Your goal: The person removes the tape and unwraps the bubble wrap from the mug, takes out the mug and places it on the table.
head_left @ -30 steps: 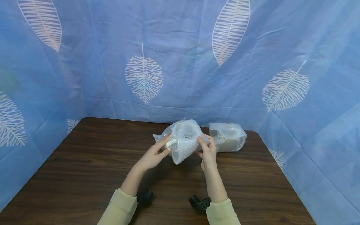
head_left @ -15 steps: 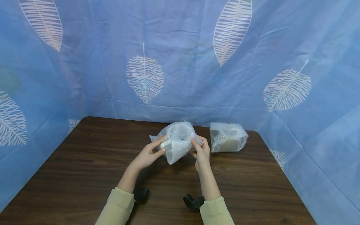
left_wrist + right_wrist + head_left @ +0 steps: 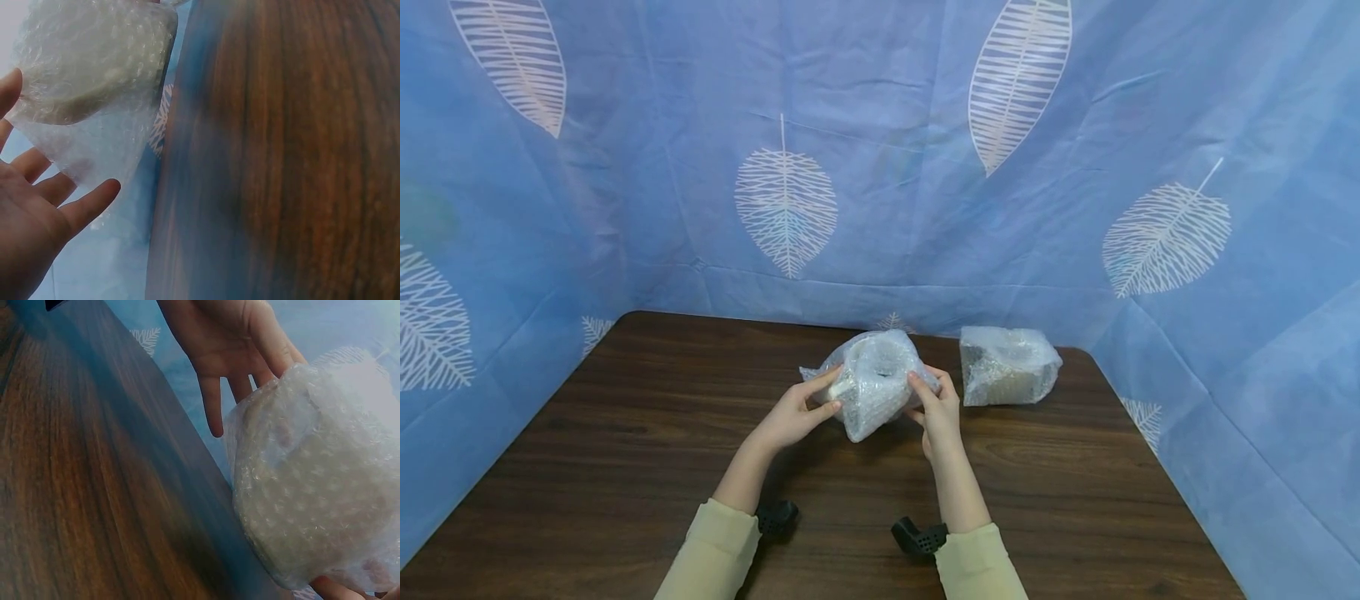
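Both hands hold a bubble-wrapped package over the dark table. Inside is a pale, rounded item with a hollow facing up. My left hand pinches the left side with thumb and finger. Lower fingers of that left hand spread loosely beside the clear plastic in the left wrist view. My right hand grips the right side, thumb on top and other fingers partly hidden behind. The bubble wrap fills the right of the right wrist view, with only some of my right hand showing at the bottom.
A second bubble-wrapped package lies at the back right of the wooden table, a short gap from the held one. A blue curtain with white leaf prints stands behind and along both sides.
Both hands have shifted a little left with the package, widening the gap to the second one. Over the last half second the package has dropped slightly in view. The grips look the same.
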A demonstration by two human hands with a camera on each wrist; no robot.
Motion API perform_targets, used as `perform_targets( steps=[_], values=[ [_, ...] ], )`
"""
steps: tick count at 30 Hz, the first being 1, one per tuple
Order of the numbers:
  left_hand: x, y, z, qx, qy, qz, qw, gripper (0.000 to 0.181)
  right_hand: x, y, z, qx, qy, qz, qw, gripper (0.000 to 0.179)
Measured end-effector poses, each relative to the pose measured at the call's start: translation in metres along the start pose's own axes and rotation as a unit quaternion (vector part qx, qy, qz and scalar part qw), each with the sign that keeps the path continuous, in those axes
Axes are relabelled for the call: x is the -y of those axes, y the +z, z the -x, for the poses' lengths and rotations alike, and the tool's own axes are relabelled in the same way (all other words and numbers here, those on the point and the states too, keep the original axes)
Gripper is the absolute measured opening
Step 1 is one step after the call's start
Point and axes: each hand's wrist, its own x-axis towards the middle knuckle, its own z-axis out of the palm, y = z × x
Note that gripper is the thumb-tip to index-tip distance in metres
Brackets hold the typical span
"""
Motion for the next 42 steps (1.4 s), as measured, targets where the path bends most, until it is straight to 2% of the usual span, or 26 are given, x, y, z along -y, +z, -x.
perform_targets(
  steps=[8, 20, 30, 41, 42],
  values=[
    [0.002, 0.001, 0.001, 0.001, -0.021, 0.001, 0.9998, 0.057, -0.004, -0.001, -0.001, 0.001, 0.005, 0.005, 1.0, 0.042],
    [0.006, 0.0, 0.004, 0.008, -0.058, -0.02, 0.9981, 0.057, -0.012, -0.003, -0.004, 0.004, 0.019, 0.006, 0.9998, 0.046],
    [0.009, 0.0, 0.002, 0.012, -0.055, -0.005, 0.9984, 0.058, -0.015, -0.005, -0.007, 0.004, 0.028, 0.007, 0.9996, 0.046],
    [0.01, 0.001, 0.004, 0.01, -0.068, -0.01, 0.9976, 0.058, -0.009, -0.007, -0.005, 0.008, 0.033, 0.068, 0.9971, 0.048],
    [0.004, 0.001, 0.005, 0.012, -0.07, -0.01, 0.9974, 0.058, -0.009, -0.007, -0.005, 0.007, 0.033, 0.073, 0.9968, 0.048]
  ],
)
